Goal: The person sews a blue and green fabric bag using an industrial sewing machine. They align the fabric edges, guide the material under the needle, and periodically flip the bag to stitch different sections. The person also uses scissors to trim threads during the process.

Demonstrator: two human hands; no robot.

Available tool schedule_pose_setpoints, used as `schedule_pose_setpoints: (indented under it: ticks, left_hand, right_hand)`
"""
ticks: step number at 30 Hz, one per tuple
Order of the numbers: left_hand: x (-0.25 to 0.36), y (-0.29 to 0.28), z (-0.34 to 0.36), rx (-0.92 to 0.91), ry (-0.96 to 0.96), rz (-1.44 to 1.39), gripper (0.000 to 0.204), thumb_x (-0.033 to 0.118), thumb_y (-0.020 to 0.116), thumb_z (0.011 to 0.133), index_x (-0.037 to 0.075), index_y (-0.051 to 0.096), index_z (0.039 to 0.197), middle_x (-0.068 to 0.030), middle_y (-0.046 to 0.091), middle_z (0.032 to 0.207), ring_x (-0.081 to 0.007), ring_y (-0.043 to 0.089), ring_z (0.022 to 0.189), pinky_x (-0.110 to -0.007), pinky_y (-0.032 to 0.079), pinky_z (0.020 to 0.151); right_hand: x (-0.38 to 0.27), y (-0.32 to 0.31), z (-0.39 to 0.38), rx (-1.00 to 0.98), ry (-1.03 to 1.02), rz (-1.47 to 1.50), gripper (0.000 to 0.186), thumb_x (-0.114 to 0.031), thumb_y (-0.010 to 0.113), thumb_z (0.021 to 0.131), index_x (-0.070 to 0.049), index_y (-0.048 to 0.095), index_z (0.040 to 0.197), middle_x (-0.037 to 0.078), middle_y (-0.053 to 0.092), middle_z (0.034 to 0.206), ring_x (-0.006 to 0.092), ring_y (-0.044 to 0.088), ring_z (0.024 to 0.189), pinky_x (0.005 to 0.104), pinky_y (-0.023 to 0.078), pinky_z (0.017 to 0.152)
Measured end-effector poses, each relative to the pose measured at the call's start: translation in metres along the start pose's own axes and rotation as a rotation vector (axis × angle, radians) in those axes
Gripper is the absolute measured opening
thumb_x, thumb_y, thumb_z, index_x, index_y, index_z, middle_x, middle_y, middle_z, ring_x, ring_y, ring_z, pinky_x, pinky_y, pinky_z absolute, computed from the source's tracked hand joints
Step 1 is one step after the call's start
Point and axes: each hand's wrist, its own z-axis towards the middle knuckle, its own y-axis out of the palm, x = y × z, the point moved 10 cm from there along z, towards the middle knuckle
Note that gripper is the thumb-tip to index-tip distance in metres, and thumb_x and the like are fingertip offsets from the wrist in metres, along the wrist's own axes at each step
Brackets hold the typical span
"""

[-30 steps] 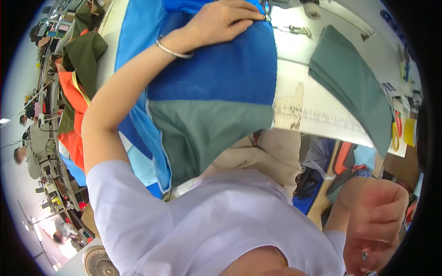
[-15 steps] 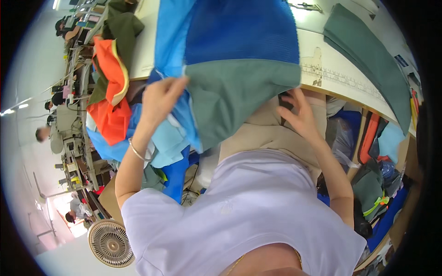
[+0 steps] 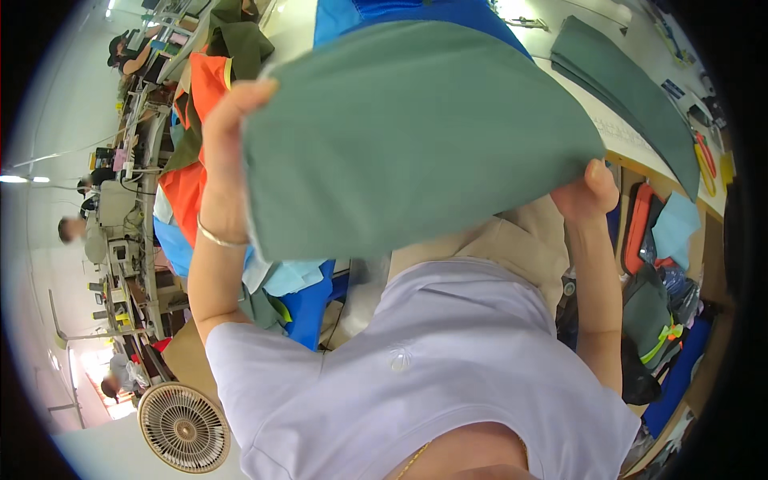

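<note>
A grey-green fabric panel point(image 3: 416, 136), sewn to blue fabric in the earlier frame, is spread in the air before me and fills the middle of the head view. At its left edge my left hand point(image 3: 224, 152) is closed, the thumb on top. My right hand point(image 3: 590, 192) pinches the right corner, with its other fingers hidden under the cloth. Behind the panel, blue fabric point(image 3: 440, 11) lies over the table; most of it is covered from sight.
Folded grey-green fabric point(image 3: 628, 100) lies on the white table point(image 3: 620, 142) at the right, near red-and-yellow-handled tools point(image 3: 706, 164). Orange cloth point(image 3: 210, 86) and other pieces pile up at the left. A fan point(image 3: 184, 428) stands lower left. Sewing stations with people line the far left.
The grey-green panel has been lifted and pulled out flat toward me, hiding most of the blue fabric. My right hand, open before, now grips its corner; my left hand has moved left and up.
</note>
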Motion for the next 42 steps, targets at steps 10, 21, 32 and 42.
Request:
schedule_pose_setpoints:
  ticks: [10,21,32,42]
  left_hand:
    - [0.006,-0.033,0.086,-0.172,0.097,1.440,0.033,0.020,0.058,0.097,0.000,0.071,0.120,-0.0101,0.073,0.098,-0.0157,0.068,0.091,-0.029,0.052,0.085]
    - [-0.136,0.067,0.208,-0.217,0.641,1.803,0.053,0.049,0.043,0.106,0.033,0.040,0.157,-0.0105,0.034,0.164,-0.0313,0.034,0.150,-0.068,0.018,0.118]
    - [-0.126,0.060,0.224,-0.371,0.725,1.707,0.058,0.048,0.048,0.104,0.027,0.041,0.157,-0.0129,0.036,0.163,-0.0362,0.039,0.145,-0.061,0.023,0.117]
    - [-0.112,0.195,0.147,-0.603,0.874,1.495,0.055,0.037,0.066,0.097,0.002,0.057,0.139,-0.0181,0.052,0.148,-0.0382,0.049,0.136,-0.051,0.036,0.114]
  right_hand:
    - [0.154,0.064,-0.057,0.176,0.691,0.047,0.063,-0.018,0.080,0.090,0.001,0.051,0.142,0.013,0.060,0.136,0.0214,0.059,0.124,0.0369,0.050,0.104]
    - [0.143,0.044,-0.064,0.125,0.682,-0.291,0.057,-0.023,0.075,0.093,0.004,0.054,0.139,0.014,0.065,0.132,0.0232,0.063,0.120,0.0360,0.052,0.101]
    - [0.166,0.030,-0.054,0.038,0.480,-0.574,0.044,-0.035,0.074,0.093,0.006,0.071,0.110,0.021,0.074,0.087,0.0241,0.071,0.074,0.0392,0.056,0.069]
    - [0.094,0.044,-0.005,0.096,0.214,-0.618,0.029,-0.021,0.070,0.096,0.005,0.067,0.108,0.020,0.071,0.087,0.0341,0.069,0.074,0.0411,0.055,0.068]
